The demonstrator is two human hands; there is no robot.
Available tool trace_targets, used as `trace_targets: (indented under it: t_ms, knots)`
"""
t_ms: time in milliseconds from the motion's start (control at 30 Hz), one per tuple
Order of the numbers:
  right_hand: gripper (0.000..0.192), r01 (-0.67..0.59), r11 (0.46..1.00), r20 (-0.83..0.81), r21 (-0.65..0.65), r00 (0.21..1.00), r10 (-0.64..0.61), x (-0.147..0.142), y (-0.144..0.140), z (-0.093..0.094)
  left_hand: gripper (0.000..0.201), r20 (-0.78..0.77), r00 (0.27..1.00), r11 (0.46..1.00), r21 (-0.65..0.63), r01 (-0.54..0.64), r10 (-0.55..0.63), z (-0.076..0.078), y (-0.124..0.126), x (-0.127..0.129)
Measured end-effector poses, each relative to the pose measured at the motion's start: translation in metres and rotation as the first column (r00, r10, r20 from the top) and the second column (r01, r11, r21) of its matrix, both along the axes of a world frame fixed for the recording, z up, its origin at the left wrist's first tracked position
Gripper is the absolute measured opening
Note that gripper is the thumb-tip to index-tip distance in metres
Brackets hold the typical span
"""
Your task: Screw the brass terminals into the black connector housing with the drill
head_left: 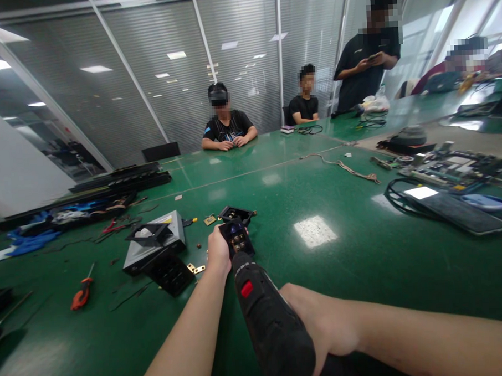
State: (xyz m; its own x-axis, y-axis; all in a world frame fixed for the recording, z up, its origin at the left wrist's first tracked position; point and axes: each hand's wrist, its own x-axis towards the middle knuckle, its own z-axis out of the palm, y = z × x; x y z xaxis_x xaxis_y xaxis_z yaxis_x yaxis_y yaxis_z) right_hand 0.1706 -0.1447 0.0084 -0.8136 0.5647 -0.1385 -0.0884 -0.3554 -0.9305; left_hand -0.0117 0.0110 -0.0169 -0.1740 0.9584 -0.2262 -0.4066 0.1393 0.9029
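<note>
My right hand (319, 318) is wrapped round a black cordless drill (269, 314) with a red switch on top. The drill points away from me, its front end at a small black box-like part (237, 237) with brass-coloured pieces inside. My left hand (219, 250) grips that part from its left side; most of its fingers are hidden behind it. Just beyond lies another black part (235, 213), with a small yellowish square piece (209, 219) beside it. Small brass plates (196, 268) lie left of my left wrist. The drill's tip is hidden.
At left are a silver metal box (176, 230) carrying a black frame, a leaning black panel (169, 272) and an orange screwdriver (81, 292). Dark strips and blue gloves (35, 239) lie farther left. Circuit boards (453, 165) and a cable are at right. Several people are across the green table (342, 272).
</note>
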Motion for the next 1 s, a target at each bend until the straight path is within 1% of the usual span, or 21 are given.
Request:
trace_targets:
  t_ms: [267, 400, 633, 900, 1000]
  knots:
    - [0.055, 0.007, 1.000, 0.055, 0.018, 0.998, -0.008, -0.0001, -0.0006, -0.0008, 0.042, 0.010, 1.000, 1.000, -0.020, -0.005, 0.006, 0.0023, -0.0007, 0.0001]
    - [0.054, -0.010, 1.000, 0.037, -0.017, 0.999, 0.010, -0.0002, -0.0008, 0.0006, 0.044, 0.018, 1.000, 1.000, -0.013, -0.002, 0.002, 0.0024, -0.0005, 0.0000]
    - [0.056, 0.002, 1.000, 0.068, -0.006, 0.998, -0.001, 0.0008, -0.0002, -0.0052, 0.044, 0.001, 1.000, 1.000, -0.007, -0.010, 0.010, 0.0016, -0.0003, -0.0002]
    - [0.053, 0.007, 1.000, 0.013, 0.006, 1.000, -0.007, -0.0004, -0.0004, -0.0020, 0.044, 0.020, 0.999, 0.999, -0.041, -0.030, 0.030, 0.0045, -0.0004, 0.0010]
    - [0.051, -0.004, 1.000, -0.001, 0.024, 1.000, 0.004, 0.0005, 0.0001, -0.0018, 0.043, 0.023, 0.999, 0.998, -0.050, -0.029, 0.030, 0.0033, -0.0004, 0.0008]
